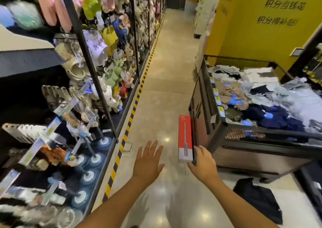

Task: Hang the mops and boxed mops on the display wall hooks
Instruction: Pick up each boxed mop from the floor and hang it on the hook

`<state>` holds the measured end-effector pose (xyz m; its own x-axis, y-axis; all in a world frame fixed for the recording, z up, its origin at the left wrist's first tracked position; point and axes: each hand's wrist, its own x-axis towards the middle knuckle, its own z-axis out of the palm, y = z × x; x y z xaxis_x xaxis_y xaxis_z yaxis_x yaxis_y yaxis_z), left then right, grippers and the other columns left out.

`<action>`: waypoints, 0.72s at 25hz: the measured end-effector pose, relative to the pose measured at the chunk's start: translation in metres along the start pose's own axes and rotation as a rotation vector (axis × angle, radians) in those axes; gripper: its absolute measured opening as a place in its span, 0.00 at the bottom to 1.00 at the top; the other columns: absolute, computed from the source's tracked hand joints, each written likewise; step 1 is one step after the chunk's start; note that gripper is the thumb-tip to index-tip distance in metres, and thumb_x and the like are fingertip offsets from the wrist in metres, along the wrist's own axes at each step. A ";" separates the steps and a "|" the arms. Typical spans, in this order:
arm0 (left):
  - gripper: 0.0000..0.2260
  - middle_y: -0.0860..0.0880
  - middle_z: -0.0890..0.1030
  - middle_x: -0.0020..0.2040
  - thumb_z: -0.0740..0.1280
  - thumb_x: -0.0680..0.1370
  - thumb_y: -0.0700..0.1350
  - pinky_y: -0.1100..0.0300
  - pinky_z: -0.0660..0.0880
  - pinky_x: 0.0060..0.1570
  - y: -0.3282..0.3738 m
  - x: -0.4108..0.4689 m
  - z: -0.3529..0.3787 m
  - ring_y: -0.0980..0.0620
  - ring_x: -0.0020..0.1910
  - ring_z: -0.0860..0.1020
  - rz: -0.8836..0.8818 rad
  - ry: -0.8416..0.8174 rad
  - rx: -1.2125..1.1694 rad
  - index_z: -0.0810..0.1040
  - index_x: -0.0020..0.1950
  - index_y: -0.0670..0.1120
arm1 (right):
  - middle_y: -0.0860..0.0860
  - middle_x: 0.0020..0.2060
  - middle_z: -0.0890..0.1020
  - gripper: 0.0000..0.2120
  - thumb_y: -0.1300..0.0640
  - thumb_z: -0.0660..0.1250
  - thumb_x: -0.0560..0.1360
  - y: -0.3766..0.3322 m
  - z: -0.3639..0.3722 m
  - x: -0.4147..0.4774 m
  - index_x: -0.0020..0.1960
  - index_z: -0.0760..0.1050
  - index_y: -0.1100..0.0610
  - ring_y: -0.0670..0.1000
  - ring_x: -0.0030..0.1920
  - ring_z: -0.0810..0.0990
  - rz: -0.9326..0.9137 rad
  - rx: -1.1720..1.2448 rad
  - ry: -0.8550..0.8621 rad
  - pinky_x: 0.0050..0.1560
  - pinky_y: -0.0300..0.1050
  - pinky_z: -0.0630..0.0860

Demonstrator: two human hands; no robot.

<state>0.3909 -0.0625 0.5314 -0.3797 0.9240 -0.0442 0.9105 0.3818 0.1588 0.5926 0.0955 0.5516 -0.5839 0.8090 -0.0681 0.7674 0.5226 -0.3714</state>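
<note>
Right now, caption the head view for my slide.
Right hand reaches a red boxed mop standing against a clothing bin; left hand open, empty.

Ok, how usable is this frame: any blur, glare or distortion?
Head view: motion blur smears the left display wall and clothes bin; ceiling-light glare spots the floor; wide-angle bending at edges; the hands and red mop box stay fairly sharp.
</note>
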 end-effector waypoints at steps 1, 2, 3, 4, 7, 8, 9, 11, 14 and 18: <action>0.36 0.47 0.70 0.80 0.74 0.74 0.63 0.38 0.71 0.72 -0.008 0.025 0.007 0.42 0.78 0.69 -0.001 -0.010 -0.002 0.71 0.79 0.52 | 0.52 0.74 0.72 0.36 0.44 0.73 0.74 0.003 0.005 0.028 0.78 0.67 0.54 0.56 0.73 0.70 0.017 0.004 -0.022 0.70 0.53 0.72; 0.36 0.47 0.70 0.80 0.75 0.73 0.63 0.39 0.71 0.71 -0.017 0.051 0.015 0.42 0.78 0.70 0.004 -0.012 -0.009 0.71 0.78 0.52 | 0.52 0.75 0.71 0.36 0.44 0.73 0.74 0.004 0.009 0.056 0.78 0.66 0.53 0.55 0.74 0.69 0.033 0.008 -0.039 0.70 0.53 0.72; 0.37 0.47 0.71 0.79 0.75 0.72 0.64 0.39 0.72 0.70 -0.027 0.079 0.024 0.42 0.77 0.71 0.011 -0.024 -0.020 0.72 0.78 0.52 | 0.51 0.75 0.70 0.36 0.44 0.73 0.75 0.006 0.015 0.084 0.79 0.65 0.53 0.55 0.75 0.68 0.055 0.013 -0.052 0.71 0.52 0.71; 0.37 0.47 0.72 0.78 0.76 0.71 0.64 0.39 0.73 0.69 -0.038 0.109 0.033 0.42 0.76 0.72 0.023 -0.040 -0.028 0.73 0.77 0.52 | 0.51 0.76 0.69 0.36 0.44 0.72 0.75 0.008 0.023 0.111 0.79 0.64 0.53 0.55 0.76 0.67 0.073 0.013 -0.060 0.71 0.51 0.70; 0.36 0.46 0.74 0.77 0.77 0.70 0.63 0.39 0.76 0.67 -0.070 0.196 0.057 0.42 0.75 0.74 0.062 -0.090 -0.048 0.75 0.76 0.52 | 0.52 0.78 0.67 0.36 0.43 0.72 0.76 0.015 0.049 0.191 0.79 0.63 0.52 0.56 0.77 0.66 0.145 -0.002 -0.111 0.72 0.53 0.70; 0.36 0.46 0.74 0.77 0.76 0.71 0.63 0.39 0.75 0.67 -0.077 0.226 0.067 0.42 0.76 0.73 0.059 -0.120 -0.072 0.74 0.76 0.52 | 0.53 0.78 0.66 0.36 0.44 0.72 0.76 0.020 0.060 0.219 0.79 0.63 0.52 0.56 0.77 0.66 0.187 0.009 -0.128 0.73 0.54 0.70; 0.35 0.46 0.73 0.78 0.75 0.73 0.63 0.39 0.75 0.68 -0.082 0.251 0.077 0.42 0.76 0.73 0.065 -0.126 -0.082 0.73 0.77 0.52 | 0.53 0.78 0.66 0.36 0.44 0.72 0.76 0.025 0.070 0.244 0.79 0.64 0.53 0.57 0.76 0.66 0.213 0.019 -0.139 0.72 0.55 0.71; 0.35 0.46 0.72 0.78 0.74 0.74 0.62 0.37 0.74 0.69 -0.092 0.304 0.109 0.41 0.77 0.72 0.121 -0.136 -0.074 0.73 0.78 0.51 | 0.53 0.76 0.69 0.33 0.45 0.73 0.76 0.041 0.101 0.293 0.76 0.66 0.54 0.57 0.74 0.69 0.233 0.033 -0.149 0.69 0.56 0.73; 0.34 0.46 0.67 0.82 0.70 0.78 0.61 0.37 0.69 0.73 -0.098 0.368 0.174 0.42 0.80 0.66 0.140 -0.170 -0.115 0.66 0.81 0.52 | 0.51 0.68 0.74 0.28 0.45 0.73 0.75 0.077 0.165 0.349 0.71 0.70 0.52 0.57 0.67 0.74 0.239 0.086 -0.177 0.61 0.55 0.78; 0.33 0.47 0.56 0.86 0.63 0.82 0.61 0.39 0.62 0.77 -0.103 0.421 0.312 0.43 0.84 0.57 0.165 -0.176 -0.155 0.57 0.84 0.53 | 0.51 0.70 0.73 0.31 0.46 0.73 0.75 0.153 0.296 0.392 0.75 0.67 0.50 0.58 0.67 0.74 0.296 0.154 -0.209 0.62 0.57 0.77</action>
<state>0.1882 0.2939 0.1889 -0.1820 0.9678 -0.1737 0.9165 0.2310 0.3268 0.4028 0.4131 0.1942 -0.3968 0.8383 -0.3739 0.8711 0.2155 -0.4413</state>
